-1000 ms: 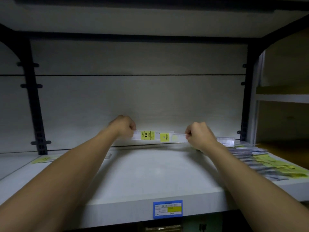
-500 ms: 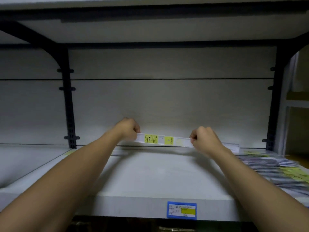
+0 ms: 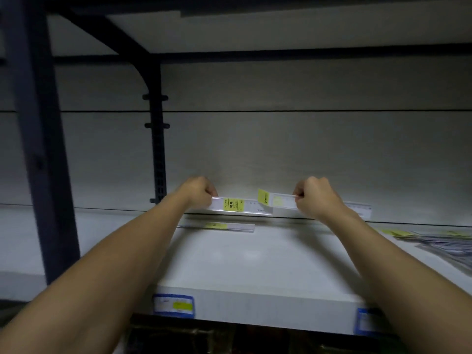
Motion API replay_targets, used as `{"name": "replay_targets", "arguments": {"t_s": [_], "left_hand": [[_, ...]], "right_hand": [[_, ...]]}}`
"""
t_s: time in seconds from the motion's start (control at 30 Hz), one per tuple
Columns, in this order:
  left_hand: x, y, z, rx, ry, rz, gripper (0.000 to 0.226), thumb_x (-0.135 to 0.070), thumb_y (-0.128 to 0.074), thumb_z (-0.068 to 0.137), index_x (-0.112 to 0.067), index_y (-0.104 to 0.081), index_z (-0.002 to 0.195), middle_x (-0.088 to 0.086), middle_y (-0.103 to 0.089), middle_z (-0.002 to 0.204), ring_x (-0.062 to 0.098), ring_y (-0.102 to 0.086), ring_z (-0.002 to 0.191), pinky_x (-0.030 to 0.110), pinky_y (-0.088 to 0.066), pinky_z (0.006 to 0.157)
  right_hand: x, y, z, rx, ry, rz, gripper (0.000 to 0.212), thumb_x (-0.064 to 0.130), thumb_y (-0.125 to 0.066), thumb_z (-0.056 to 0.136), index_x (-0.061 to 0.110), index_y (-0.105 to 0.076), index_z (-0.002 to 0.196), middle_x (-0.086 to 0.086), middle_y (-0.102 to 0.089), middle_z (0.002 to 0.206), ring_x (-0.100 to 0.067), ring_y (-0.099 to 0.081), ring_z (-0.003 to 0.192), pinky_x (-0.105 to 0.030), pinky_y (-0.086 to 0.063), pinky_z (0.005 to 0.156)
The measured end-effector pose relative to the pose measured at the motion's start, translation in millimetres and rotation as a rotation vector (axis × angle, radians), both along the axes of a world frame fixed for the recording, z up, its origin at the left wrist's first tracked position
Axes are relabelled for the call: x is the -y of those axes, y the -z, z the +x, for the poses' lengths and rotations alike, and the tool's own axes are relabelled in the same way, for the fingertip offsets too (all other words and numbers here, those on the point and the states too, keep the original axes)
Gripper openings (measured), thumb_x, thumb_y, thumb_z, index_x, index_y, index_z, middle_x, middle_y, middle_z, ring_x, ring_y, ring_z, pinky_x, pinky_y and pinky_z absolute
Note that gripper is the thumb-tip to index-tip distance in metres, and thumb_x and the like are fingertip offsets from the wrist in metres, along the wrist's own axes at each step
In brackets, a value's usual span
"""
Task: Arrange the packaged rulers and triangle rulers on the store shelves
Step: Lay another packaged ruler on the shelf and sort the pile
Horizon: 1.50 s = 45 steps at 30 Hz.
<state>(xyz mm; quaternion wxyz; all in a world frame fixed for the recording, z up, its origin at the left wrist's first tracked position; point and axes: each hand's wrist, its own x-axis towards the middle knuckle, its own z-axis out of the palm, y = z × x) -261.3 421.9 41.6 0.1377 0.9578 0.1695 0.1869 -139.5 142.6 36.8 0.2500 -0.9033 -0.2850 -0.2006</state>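
Reaching deep onto a white store shelf, both forearms stretched toward the pale back panel. Left hand curled into a fist, pinching the left end of a packaged ruler with a yellow label, held lengthwise just in front of the back panel and slightly above the shelf board. Right hand likewise curled, pinching the right end of a second packaged ruler, its yellow-tabbed left end overlapping the right end of the first. Lying flat on the shelf below the left hand, a third packaged ruler with a small yellow sticker. Just past the right wrist, leaning or lying along the back panel, another clear ruler; hard to tell which in the dim light. At the far right of the shelf, a spread of flat packages with yellow labels, possibly triangle rulers, too blurred to confirm. On the shelf's front edge, two blue-framed price tags: one at left of centre, one partly hidden behind the right forearm. Dark metal upright with bracket slots standing against the back panel at left, a thicker dark post nearer the camera. Upper shelf overhead, casting the whole bay in shadow.
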Motion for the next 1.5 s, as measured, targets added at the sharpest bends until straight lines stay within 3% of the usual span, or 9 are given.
{"name": "replay_targets", "arguments": {"t_s": [0.1,0.3,0.47,0.57,0.7,0.93,1.17,1.33,1.5], "left_hand": [[-20.8,16.8,-9.1,0.061,0.027,-0.143,0.037,0.002,-0.049,0.078,-0.015,-0.080,0.090,-0.004,-0.075,0.093,0.016,-0.066,0.091,0.022,-0.051,0.077],[-47.0,41.3,-29.7,0.073,0.064,-0.227,0.051,0.003,-0.042,0.075,-0.026,-0.082,0.087,-0.012,-0.075,0.086,0.005,-0.066,0.086,0.007,-0.043,0.060],[-55.5,56.4,-33.3,0.069,0.052,-0.171,0.032,-0.004,-0.054,0.080,-0.017,-0.081,0.094,-0.006,-0.075,0.105,0.012,-0.065,0.102,0.019,-0.049,0.088],[-51.5,57.4,-31.0,0.052,-0.007,-0.125,0.034,-0.010,-0.055,0.079,-0.031,-0.078,0.092,-0.008,-0.070,0.111,0.018,-0.058,0.111,0.033,-0.041,0.105],[-56.7,60.9,-28.1,0.042,-0.066,-0.126,0.027,-0.014,-0.058,0.078,-0.038,-0.070,0.078,-0.006,-0.067,0.104,0.020,-0.052,0.111,0.031,-0.029,0.092],[-59.7,58.1,-32.8,0.225,-0.147,-0.128,0.037,-0.011,-0.048,0.092,-0.029,-0.067,0.117,-0.001,-0.059,0.126,0.026,-0.039,0.126,0.038,-0.030,0.102],[-57.6,64.8,-35.0,0.328,-0.201,-0.158,0.044,-0.009,-0.042,0.091,-0.029,-0.065,0.122,0.004,-0.055,0.132,0.030,-0.037,0.126,0.038,-0.028,0.101],[-57.5,68.6,-40.3,0.314,-0.236,-0.128,0.044,-0.008,-0.037,0.096,-0.023,-0.056,0.132,0.005,-0.053,0.140,0.030,-0.037,0.128,0.038,-0.029,0.100],[-53.9,67.0,-42.4,0.299,-0.220,-0.058,0.043,-0.010,-0.038,0.096,-0.024,-0.056,0.131,0.003,-0.053,0.138,0.027,-0.038,0.125,0.038,-0.030,0.099]], "right_hand": [[-42.2,4.6,-20.4,-0.011,-0.007,0.061,0.026,0.008,-0.049,0.079,0.021,-0.070,0.089,-0.012,-0.068,0.098,-0.036,-0.061,0.096,-0.031,-0.048,0.074],[-110.9,10.6,-49.7,-0.018,-0.023,0.233,0.027,0.007,-0.051,0.080,0.014,-0.073,0.095,-0.019,-0.070,0.097,-0.038,-0.061,0.097,-0.030,-0.043,0.073],[-142.6,19.5,-73.4,0.008,-0.103,0.200,0.025,0.004,-0.050,0.078,0.014,-0.070,0.088,-0.013,-0.067,0.085,-0.034,-0.058,0.085,-0.030,-0.043,0.068],[-144.3,28.0,-77.4,0.019,-0.112,0.161,0.024,0.004,-0.050,0.077,0.016,-0.069,0.087,-0.009,-0.065,0.083,-0.032,-0.057,0.082,-0.033,-0.050,0.070],[-140.3,34.4,-71.2,0.004,-0.098,0.105,0.024,0.003,-0.050,0.075,0.017,-0.067,0.084,-0.010,-0.068,0.084,-0.032,-0.061,0.084,-0.032,-0.050,0.069],[-135.9,39.4,-69.0,-0.033,-0.108,0.015,0.025,0.002,-0.050,0.073,0.020,-0.066,0.082,-0.004,-0.062,0.079,-0.028,-0.056,0.080,-0.028,-0.046,0.069],[-156.2,44.9,-78.9,-0.069,-0.356,-0.161,0.018,0.004,-0.057,0.081,0.014,-0.072,0.084,0.002,-0.064,0.077,-0.015,-0.055,0.077,-0.020,-0.039,0.068],[-185.8,46.1,-90.2,-0.021,-0.443,-0.210,0.016,0.008,-0.057,0.081,0.017,-0.070,0.085,0.002,-0.062,0.077,-0.017,-0.054,0.074,-0.021,-0.037,0.067],[-204.7,53.7,-92.4,0.144,-0.455,-0.215,0.022,0.015,-0.059,0.087,0.015,-0.073,0.105,-0.003,-0.060,0.096,-0.023,-0.054,0.093,-0.026,-0.037,0.076]]}}
